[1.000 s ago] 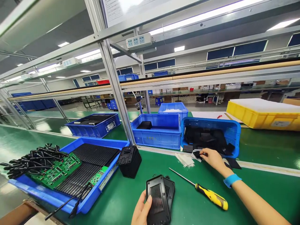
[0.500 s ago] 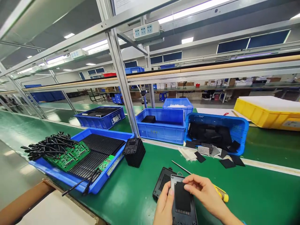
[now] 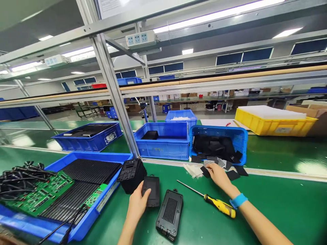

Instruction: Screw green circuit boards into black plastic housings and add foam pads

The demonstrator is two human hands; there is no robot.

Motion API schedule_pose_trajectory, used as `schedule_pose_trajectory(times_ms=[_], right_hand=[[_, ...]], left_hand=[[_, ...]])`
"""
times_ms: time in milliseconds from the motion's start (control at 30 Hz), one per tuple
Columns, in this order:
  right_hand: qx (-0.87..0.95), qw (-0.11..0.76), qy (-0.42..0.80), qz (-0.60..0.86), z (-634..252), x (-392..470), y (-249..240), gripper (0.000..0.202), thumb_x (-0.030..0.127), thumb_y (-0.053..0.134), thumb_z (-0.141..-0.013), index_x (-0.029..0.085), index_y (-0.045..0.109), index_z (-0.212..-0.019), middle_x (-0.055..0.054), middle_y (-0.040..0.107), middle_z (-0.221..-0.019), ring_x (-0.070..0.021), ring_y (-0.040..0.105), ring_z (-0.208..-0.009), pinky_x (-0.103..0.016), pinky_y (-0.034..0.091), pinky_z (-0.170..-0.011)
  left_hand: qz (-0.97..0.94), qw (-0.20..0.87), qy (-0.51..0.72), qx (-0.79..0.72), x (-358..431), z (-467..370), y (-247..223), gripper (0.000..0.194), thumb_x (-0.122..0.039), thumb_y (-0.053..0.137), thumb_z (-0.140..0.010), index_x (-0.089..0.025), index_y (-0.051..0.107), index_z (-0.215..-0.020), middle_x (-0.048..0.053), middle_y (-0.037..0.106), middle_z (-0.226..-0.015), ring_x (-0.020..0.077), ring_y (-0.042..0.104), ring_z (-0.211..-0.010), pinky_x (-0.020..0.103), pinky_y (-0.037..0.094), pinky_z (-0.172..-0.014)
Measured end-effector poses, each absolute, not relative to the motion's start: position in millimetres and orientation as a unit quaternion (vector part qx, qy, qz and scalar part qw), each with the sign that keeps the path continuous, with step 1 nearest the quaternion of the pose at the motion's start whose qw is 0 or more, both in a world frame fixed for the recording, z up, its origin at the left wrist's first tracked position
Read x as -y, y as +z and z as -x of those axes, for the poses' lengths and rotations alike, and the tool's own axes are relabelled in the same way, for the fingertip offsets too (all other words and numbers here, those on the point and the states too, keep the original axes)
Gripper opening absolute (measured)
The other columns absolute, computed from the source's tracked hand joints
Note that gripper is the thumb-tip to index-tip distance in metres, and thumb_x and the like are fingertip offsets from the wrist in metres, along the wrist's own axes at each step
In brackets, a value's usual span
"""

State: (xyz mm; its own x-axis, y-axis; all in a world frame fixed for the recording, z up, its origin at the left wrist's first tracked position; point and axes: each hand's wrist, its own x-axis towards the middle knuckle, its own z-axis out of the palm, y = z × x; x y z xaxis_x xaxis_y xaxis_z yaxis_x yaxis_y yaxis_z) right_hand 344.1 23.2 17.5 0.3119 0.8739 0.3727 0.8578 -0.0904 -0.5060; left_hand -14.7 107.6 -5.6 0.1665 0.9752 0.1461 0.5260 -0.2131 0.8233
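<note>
Black plastic fills most of what I see from my head camera. My left hand (image 3: 138,204) grips one flat black cover (image 3: 151,191), thumb on its face, holding it just above the green belt (image 3: 281,204) and right beside the stack of black housings (image 3: 132,174). One more vented cover (image 3: 170,214) lies on the belt just to the right of it, untouched. My right hand (image 3: 216,173) reaches out to the loose black pads (image 3: 231,174) spilled in front of the tipped blue basket (image 3: 218,143), fingers bent down on one pad; I cannot tell whether it is pinched or only touched. One yellow-handled screwdriver (image 3: 212,200) lies between that arm and the vented cover.

I count five blue bins: the tipped basket, one bin (image 3: 163,140) left of it holding a single black piece, a smaller one (image 3: 181,117) behind with white bits, one (image 3: 88,136) farther left, and the big tray (image 3: 84,190) at my left with black finned plates, two green circuit boards (image 3: 42,194) and a bundle of black cables (image 3: 17,177). One yellow bin (image 3: 272,123) sits far right
</note>
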Motion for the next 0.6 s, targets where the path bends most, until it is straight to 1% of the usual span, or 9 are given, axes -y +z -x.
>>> schedule_pose_trajectory(times_ms=[100, 167, 233, 267, 333, 433, 500, 567, 600], right_hand=[[0.559, 0.296, 0.028, 0.774, -372, -36, 1, 0.02, 0.03, 0.065, -0.089, 0.014, 0.063, -0.101, -0.003, 0.065, -0.093, -0.0184, 0.063, -0.086, -0.042, 0.051, -0.087], [0.55, 0.286, 0.042, 0.784, -377, -39, -7, 0.023, 0.03, 0.067, -0.088, 0.015, 0.062, -0.104, -0.002, 0.065, -0.092, -0.0171, 0.063, -0.084, -0.04, 0.052, -0.084], [0.538, 0.29, 0.054, 0.79, -378, -39, -10, 0.021, 0.03, 0.068, -0.088, 0.015, 0.062, -0.101, 0.0, 0.063, -0.087, -0.0165, 0.061, -0.082, -0.039, 0.052, -0.082], [0.531, 0.297, 0.061, 0.792, -378, -37, -9, 0.018, 0.03, 0.068, -0.088, 0.015, 0.062, -0.096, 0.001, 0.061, -0.083, -0.0159, 0.06, -0.08, -0.038, 0.051, -0.08], [0.516, 0.32, 0.08, 0.79, -378, -33, -5, 0.018, 0.031, 0.066, -0.088, 0.016, 0.06, -0.082, 0.003, 0.057, -0.074, -0.0139, 0.057, -0.073, -0.034, 0.05, -0.075], [0.499, 0.381, 0.129, 0.768, -370, -22, 4, 0.029, 0.039, 0.063, -0.088, 0.018, 0.053, -0.071, 0.006, 0.049, -0.064, -0.0114, 0.05, -0.061, -0.029, 0.046, -0.064], [0.496, 0.43, 0.183, 0.732, -355, -10, 11, 0.034, 0.052, 0.061, -0.084, 0.019, 0.053, -0.077, 0.006, 0.046, -0.061, -0.0117, 0.048, -0.055, -0.027, 0.043, -0.055], [0.498, 0.474, 0.239, 0.686, -332, 2, 18, 0.046, 0.062, 0.058, -0.077, 0.02, 0.053, -0.094, 0.007, 0.045, -0.062, -0.0126, 0.049, -0.053, -0.027, 0.041, -0.049], [0.499, 0.492, 0.262, 0.664, -320, 9, 22, 0.054, 0.063, 0.057, -0.075, 0.02, 0.05, -0.106, 0.008, 0.044, -0.065, -0.0127, 0.049, -0.053, -0.026, 0.04, -0.048]], left_hand=[[-0.722, 0.263, 0.288, -0.571, -120, 8, -12, 0.046, -0.015, 0.049, -0.079, 0.0, 0.06, -0.121, 0.024, 0.071, -0.111, 0.0363, 0.066, -0.109, 0.048, 0.047, -0.098], [-0.741, 0.225, 0.25, -0.582, -113, 3, -14, 0.045, -0.013, 0.047, -0.082, 0.008, 0.059, -0.121, 0.03, 0.069, -0.107, 0.0396, 0.066, -0.105, 0.049, 0.048, -0.092], [-0.754, 0.192, 0.231, -0.584, -100, 2, -12, 0.047, -0.015, 0.041, -0.087, 0.01, 0.055, -0.125, 0.031, 0.064, -0.11, 0.0411, 0.063, -0.106, 0.051, 0.046, -0.091], [-0.76, 0.182, 0.227, -0.581, -93, 2, -10, 0.048, -0.018, 0.038, -0.09, 0.009, 0.054, -0.127, 0.03, 0.063, -0.112, 0.0404, 0.062, -0.107, 0.051, 0.045, -0.092], [-0.771, 0.183, 0.225, -0.567, -78, 4, -7, 0.048, -0.026, 0.034, -0.096, 0.0, 0.055, -0.13, 0.023, 0.064, -0.111, 0.0351, 0.062, -0.105, 0.046, 0.045, -0.091], [-0.791, 0.228, 0.221, -0.523, -58, 4, -6, 0.045, -0.041, 0.042, -0.094, -0.013, 0.064, -0.123, 0.01, 0.068, -0.093, 0.026, 0.065, -0.089, 0.036, 0.048, -0.081], [-0.796, 0.26, 0.227, -0.496, -49, 1, -8, 0.043, -0.041, 0.049, -0.089, -0.014, 0.068, -0.116, 0.007, 0.067, -0.084, 0.0254, 0.065, -0.082, 0.035, 0.047, -0.075], [-0.792, 0.276, 0.245, -0.486, -43, -2, -9, 0.043, -0.037, 0.047, -0.086, -0.011, 0.07, -0.112, 0.009, 0.066, -0.082, 0.0272, 0.063, -0.078, 0.038, 0.045, -0.074], [-0.788, 0.279, 0.256, -0.485, -41, -3, -9, 0.044, -0.036, 0.044, -0.086, -0.01, 0.071, -0.111, 0.011, 0.065, -0.083, 0.0278, 0.062, -0.077, 0.04, 0.044, -0.074]])
